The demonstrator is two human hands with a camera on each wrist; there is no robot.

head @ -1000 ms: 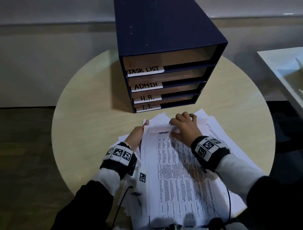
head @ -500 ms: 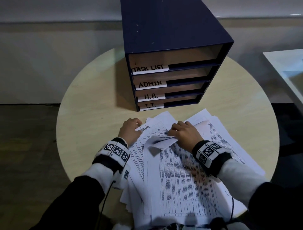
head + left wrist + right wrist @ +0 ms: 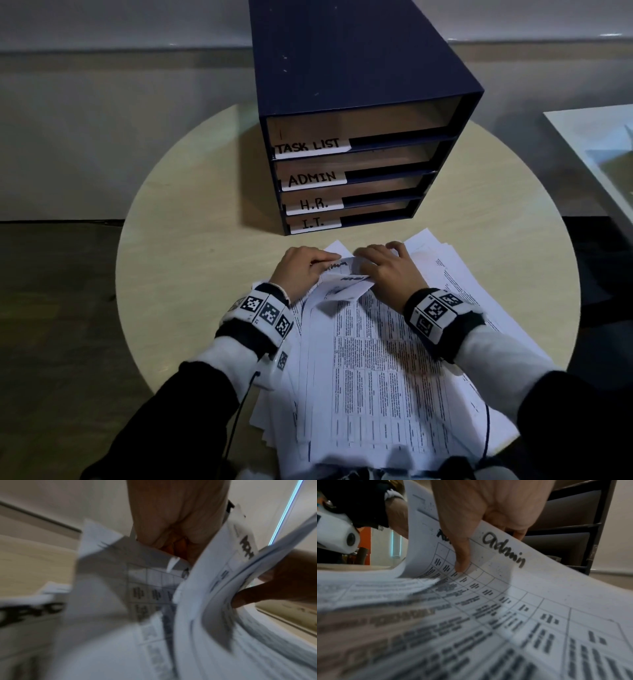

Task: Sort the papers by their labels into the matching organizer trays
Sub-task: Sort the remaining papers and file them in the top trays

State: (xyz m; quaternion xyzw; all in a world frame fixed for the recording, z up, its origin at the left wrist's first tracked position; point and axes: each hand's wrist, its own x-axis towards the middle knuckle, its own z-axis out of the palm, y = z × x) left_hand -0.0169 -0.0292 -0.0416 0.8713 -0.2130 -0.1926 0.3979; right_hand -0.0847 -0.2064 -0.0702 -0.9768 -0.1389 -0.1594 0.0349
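Right hand (image 3: 387,274) pinches the curled-back top edges of white printed sheets (image 3: 346,286); left hand (image 3: 301,270) grips a sheet marked "Admin" (image 3: 503,550). They lie on the loose paper pile (image 3: 376,377), near the dark-blue four-tray organizer (image 3: 342,102) on the round pale wooden table (image 3: 191,240).

Black sleeves (image 3: 178,404), white cuffs, marker-tagged wristbands (image 3: 265,313).

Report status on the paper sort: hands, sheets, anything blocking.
Left hand and right hand both grip the paper stack's far edges, leafing. Exposed sheet reads "Admin". Organizer trays open; nothing blocking.
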